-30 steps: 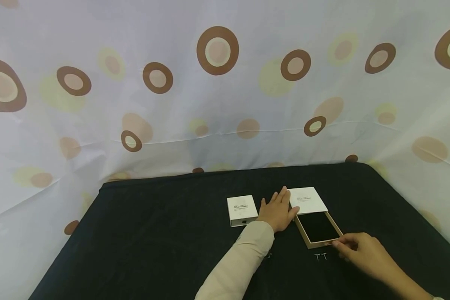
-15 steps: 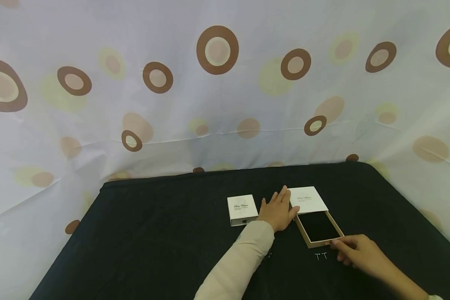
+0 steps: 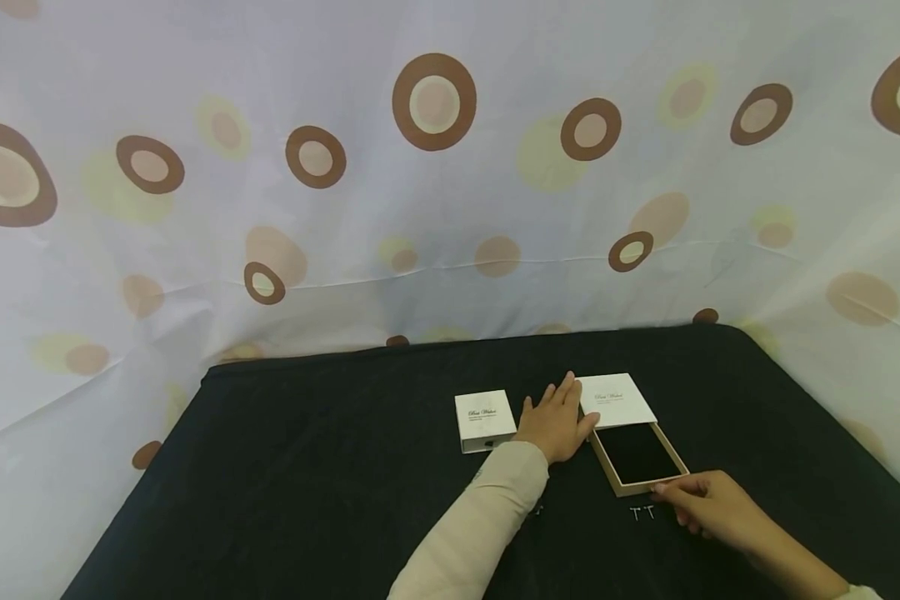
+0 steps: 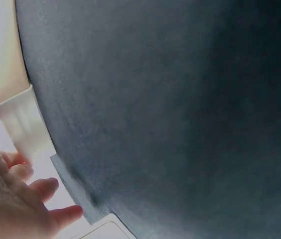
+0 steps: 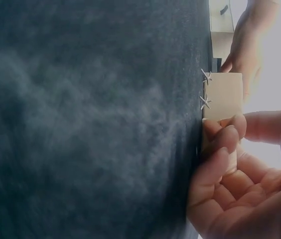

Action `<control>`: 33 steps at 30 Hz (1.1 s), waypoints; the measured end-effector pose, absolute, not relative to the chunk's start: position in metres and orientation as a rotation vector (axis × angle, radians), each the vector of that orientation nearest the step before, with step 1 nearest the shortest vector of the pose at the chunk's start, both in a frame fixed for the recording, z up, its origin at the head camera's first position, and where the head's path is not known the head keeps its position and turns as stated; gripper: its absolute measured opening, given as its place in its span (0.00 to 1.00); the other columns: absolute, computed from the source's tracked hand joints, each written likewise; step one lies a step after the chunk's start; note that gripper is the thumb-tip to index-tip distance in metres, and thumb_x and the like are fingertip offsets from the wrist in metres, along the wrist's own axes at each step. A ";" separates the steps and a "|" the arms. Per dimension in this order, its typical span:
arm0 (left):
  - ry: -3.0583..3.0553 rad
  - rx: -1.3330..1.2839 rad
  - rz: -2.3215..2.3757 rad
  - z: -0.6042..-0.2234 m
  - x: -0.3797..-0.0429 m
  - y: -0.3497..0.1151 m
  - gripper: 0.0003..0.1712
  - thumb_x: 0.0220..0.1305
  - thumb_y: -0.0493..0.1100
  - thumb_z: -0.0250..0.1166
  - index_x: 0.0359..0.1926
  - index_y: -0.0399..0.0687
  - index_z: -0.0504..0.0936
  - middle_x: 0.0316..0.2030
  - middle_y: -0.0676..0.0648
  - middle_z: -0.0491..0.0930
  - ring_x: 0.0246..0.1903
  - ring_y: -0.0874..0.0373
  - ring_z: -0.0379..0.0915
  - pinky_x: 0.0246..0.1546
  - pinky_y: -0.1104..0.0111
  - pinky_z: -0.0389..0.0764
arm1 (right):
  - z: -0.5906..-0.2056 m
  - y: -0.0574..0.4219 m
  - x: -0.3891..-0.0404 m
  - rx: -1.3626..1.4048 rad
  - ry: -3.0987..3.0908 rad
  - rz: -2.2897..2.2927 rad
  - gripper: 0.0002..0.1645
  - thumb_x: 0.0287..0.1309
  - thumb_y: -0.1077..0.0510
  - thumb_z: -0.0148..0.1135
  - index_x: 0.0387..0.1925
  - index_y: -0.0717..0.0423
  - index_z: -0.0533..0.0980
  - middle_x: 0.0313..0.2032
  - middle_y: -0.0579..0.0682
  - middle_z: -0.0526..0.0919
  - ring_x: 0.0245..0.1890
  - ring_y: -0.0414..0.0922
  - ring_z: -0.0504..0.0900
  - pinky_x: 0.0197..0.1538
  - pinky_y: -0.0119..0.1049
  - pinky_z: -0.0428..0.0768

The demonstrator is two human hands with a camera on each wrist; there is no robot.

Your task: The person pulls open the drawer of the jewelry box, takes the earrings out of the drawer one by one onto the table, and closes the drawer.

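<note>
A white gift box with a sliding drawer lies at the right; its white sleeve (image 3: 613, 400) bears dark lettering. The tan drawer (image 3: 607, 467), lined in black, is pulled partway out toward me. My left hand (image 3: 555, 423) rests against the sleeve's left side with its fingers spread; in the left wrist view its fingers (image 4: 46, 189) are straight beside the sleeve (image 4: 23, 124). My right hand (image 3: 708, 500) pinches the drawer's front edge between thumb and fingers. Two small silver star-shaped studs with thin stems (image 3: 642, 512) lie just before the drawer, near the right fingertips (image 5: 237, 124).
A smaller white lettered box (image 3: 483, 415), closed, stands left of my left hand. Another tiny shiny piece (image 3: 538, 510) shows by the left sleeve, partly hidden. Black cloth (image 3: 307, 483) covers the table; a patterned curtain (image 3: 435, 208) hangs behind.
My right hand's fingertips have shifted slightly left along the drawer's front edge. The left hand, both boxes and the studs stay where they were.
</note>
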State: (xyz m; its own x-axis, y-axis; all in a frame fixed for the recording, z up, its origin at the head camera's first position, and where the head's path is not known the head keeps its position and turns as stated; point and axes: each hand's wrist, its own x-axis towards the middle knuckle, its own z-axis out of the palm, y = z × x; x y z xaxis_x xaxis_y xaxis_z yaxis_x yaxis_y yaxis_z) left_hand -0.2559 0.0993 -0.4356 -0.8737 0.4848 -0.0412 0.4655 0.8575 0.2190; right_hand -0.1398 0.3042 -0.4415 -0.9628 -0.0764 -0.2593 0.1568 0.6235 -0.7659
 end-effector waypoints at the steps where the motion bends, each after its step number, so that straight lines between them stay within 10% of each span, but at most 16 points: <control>1: 2.935 0.754 0.309 -0.435 -0.256 0.099 0.36 0.73 0.65 0.36 0.76 0.59 0.49 0.75 0.60 0.43 0.72 0.60 0.48 0.69 0.54 0.58 | -0.442 0.304 -0.140 0.063 2.581 -1.256 0.23 0.68 0.50 0.55 0.41 0.67 0.82 0.19 0.47 0.74 0.18 0.39 0.72 0.20 0.32 0.74; 33: 2.931 0.758 0.354 -0.436 -0.256 0.099 0.36 0.73 0.64 0.37 0.76 0.58 0.49 0.75 0.58 0.44 0.72 0.60 0.48 0.70 0.56 0.56 | -0.443 0.301 -0.144 0.089 2.428 -1.426 0.19 0.64 0.51 0.59 0.37 0.65 0.83 0.16 0.44 0.76 0.15 0.34 0.70 0.19 0.27 0.71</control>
State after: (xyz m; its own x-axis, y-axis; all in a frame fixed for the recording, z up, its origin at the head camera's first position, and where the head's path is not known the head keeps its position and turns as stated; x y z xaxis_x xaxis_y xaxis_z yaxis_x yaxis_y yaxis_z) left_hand -0.2557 0.0987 -0.4364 -0.8721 0.4883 -0.0321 0.4666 0.8495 0.2461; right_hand -0.1440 0.3012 -0.4427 -0.9459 -0.1086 -0.3056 0.2141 0.4989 -0.8398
